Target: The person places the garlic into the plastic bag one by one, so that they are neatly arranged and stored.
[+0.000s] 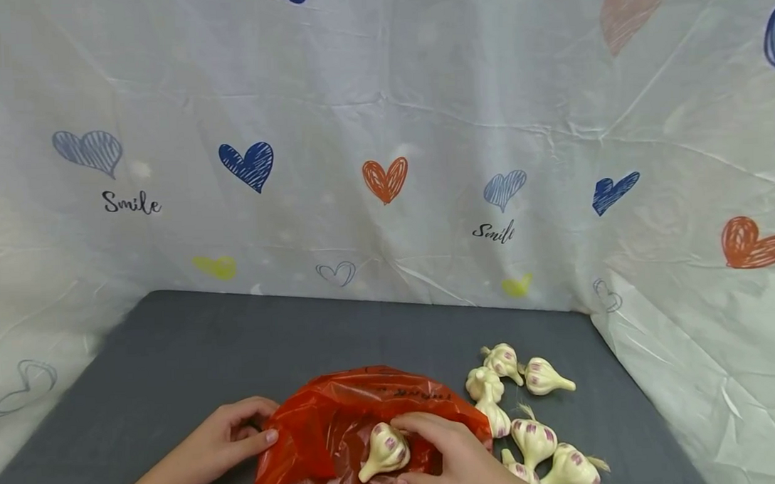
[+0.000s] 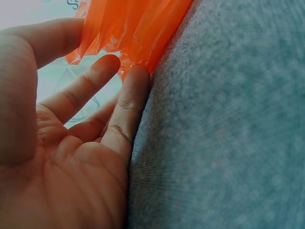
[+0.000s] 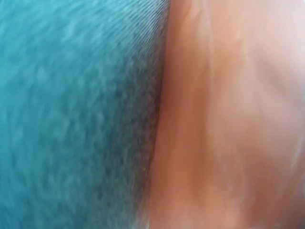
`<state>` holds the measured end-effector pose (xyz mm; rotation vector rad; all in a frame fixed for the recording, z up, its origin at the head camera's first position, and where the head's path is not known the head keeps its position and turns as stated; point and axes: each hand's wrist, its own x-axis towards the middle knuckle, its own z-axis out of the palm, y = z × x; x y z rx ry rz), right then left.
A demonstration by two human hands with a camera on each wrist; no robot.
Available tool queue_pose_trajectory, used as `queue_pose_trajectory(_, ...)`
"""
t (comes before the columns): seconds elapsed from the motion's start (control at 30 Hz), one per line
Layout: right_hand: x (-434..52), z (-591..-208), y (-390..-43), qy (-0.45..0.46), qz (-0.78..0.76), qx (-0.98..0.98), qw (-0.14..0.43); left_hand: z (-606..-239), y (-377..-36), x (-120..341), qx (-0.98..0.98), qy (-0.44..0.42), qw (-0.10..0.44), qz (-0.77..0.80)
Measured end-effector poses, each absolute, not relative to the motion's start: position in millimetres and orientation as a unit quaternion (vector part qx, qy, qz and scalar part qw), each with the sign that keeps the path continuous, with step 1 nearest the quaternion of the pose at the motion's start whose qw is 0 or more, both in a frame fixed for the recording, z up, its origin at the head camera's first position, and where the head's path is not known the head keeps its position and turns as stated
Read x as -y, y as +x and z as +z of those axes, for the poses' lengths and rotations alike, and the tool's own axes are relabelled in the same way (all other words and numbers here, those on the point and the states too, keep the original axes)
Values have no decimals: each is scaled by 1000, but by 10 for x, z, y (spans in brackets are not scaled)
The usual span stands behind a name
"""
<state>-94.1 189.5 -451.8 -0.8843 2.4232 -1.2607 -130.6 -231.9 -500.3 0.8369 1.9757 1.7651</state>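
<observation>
A red plastic bag (image 1: 342,400) lies on the table with its mouth spread toward me. My left hand (image 1: 224,443) pinches the bag's left rim, thumb on the near side; the left wrist view shows the orange-red film (image 2: 138,28) between thumb and fingers. Over the bag's mouth, my right hand (image 1: 455,453) has index finger and thumb at a whitish, purple-streaked garlic bulb (image 1: 388,448), its stem pointing lower left. The bulb appears held at the fingertips. In the right wrist view, only blurred orange bag film (image 3: 205,119) shows beside teal fabric; the fingers are hidden.
Several more garlic bulbs (image 1: 534,442) lie right of the bag, some touching each other. One bulb (image 1: 546,376) lies farther back. The dark grey table (image 1: 269,339) ends at a white curtain (image 1: 335,222) printed with hearts, which also hangs along both sides.
</observation>
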Motion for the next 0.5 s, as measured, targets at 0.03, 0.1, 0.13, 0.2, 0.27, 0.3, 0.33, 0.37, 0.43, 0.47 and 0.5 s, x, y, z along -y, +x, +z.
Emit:
queue_pose_trajectory(0.03, -1900, -4508, -933, -308, -424, -843, 125, -5005, -1304, 2319, -700, 296, 181, 624)
queue_pose_trajectory(0.1, -1912, -4488, -922, -313, -408, -851, 109, -5009, -1299, 2324, -702, 295, 181, 622)
queue_pose_trajectory(0.13, -1920, -4479, -918, -315, -403, -853, 101, -5011, -1298, 2326, -703, 293, 182, 622)
queue_pose_trajectory(0.2, -1936, -4457, -914, -315, -402, -855, 90, -5014, -1300, 2326, -705, 292, 180, 620)
queue_pose_trajectory(0.27, -1954, -4430, -912, -309, -412, -852, 90, -5016, -1305, 2322, -707, 291, 178, 619)
queue_pose_trajectory(0.3, -1963, -4419, -913, -308, -416, -851, 90, -5017, -1308, 2319, -708, 291, 176, 619)
queue_pose_trajectory(0.33, -1971, -4410, -917, -306, -420, -849, 91, -5017, -1314, 2317, -709, 291, 175, 618)
queue_pose_trajectory(0.37, -1977, -4400, -919, -305, -425, -847, 94, -5017, -1319, 2316, -710, 292, 173, 617)
queue_pose_trajectory(0.43, -1986, -4385, -920, -301, -434, -842, 104, -5019, -1324, 2313, -710, 292, 173, 617)
queue_pose_trajectory(0.47, -1989, -4380, -918, -302, -435, -842, 104, -5021, -1326, 2312, -711, 292, 173, 616)
queue_pose_trajectory(0.5, -1993, -4378, -913, -302, -435, -842, 103, -5021, -1328, 2310, -712, 292, 173, 615)
